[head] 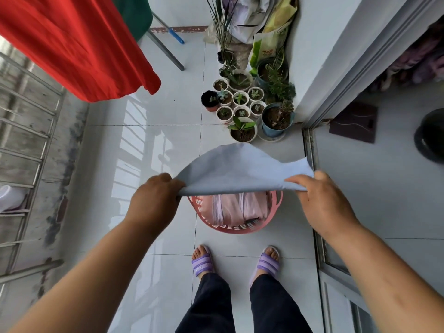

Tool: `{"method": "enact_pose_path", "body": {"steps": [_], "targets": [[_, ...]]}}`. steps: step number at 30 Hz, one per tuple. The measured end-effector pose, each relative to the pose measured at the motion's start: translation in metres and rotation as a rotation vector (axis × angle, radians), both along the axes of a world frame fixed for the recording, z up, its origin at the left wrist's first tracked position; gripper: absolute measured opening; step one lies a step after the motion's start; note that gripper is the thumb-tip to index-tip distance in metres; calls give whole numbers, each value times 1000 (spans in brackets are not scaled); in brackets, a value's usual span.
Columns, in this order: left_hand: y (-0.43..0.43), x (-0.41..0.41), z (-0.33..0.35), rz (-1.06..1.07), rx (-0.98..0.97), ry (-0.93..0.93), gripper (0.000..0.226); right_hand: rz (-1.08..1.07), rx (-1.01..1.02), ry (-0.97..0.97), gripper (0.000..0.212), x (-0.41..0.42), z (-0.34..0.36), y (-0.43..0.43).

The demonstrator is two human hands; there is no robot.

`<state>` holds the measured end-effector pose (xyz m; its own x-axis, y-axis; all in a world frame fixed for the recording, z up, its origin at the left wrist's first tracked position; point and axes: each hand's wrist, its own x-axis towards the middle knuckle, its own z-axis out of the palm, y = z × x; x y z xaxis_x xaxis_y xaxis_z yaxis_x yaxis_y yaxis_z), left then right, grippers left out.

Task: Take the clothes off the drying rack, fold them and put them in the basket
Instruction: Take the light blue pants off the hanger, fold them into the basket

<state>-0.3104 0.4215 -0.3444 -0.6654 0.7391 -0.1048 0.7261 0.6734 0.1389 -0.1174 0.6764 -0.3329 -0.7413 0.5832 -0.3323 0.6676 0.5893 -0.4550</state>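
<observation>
Laundry inspected: we note a red garment [79,44] hanging upper left. A pale blue cloth [240,171] is held spread above the pink basket [240,230], which stands on the floor [144,140] holding folded pink clothes [235,207]. Left hand [153,198] and right hand [324,200] each pinch an edge in their fingers. Print on the green bag [262,49] is unreadable.

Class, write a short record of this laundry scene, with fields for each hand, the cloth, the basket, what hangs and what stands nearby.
left hand: grips one edge of the pale blue cloth
right hand: pinches the opposite edge
cloth: held spread above the basket
basket: pink, holds pink clothes
hanging: red garment
nearby: potted plants
</observation>
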Motion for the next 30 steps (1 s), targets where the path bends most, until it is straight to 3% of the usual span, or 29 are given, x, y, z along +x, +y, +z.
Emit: {"method": "enact_pose_path", "body": {"steps": [8, 12, 16, 18, 22, 26, 30], "targets": [[-29, 44, -90, -35, -524, -214, 26, 107, -175, -463, 48, 49, -98, -31], [-39, 61, -114, -16, -637, -321, 26, 53, -239, -475, 41, 67, -118, -47], [-56, 68, -131, -93, -568, -269, 8, 160, -165, -499, 47, 80, -127, -52], [-65, 68, -139, -117, -562, -225, 23, 196, -154, -504, 48, 83, -130, -54], [-67, 70, -144, -171, -495, -247, 29, 290, -78, -497, 44, 84, -134, -52], [-62, 60, -139, -144, -424, -337, 5, 320, 14, -371, 35, 76, -136, -42], [-34, 26, -126, -83, -289, -256, 20, 297, 172, -165, 42, 42, -124, -17]]}}
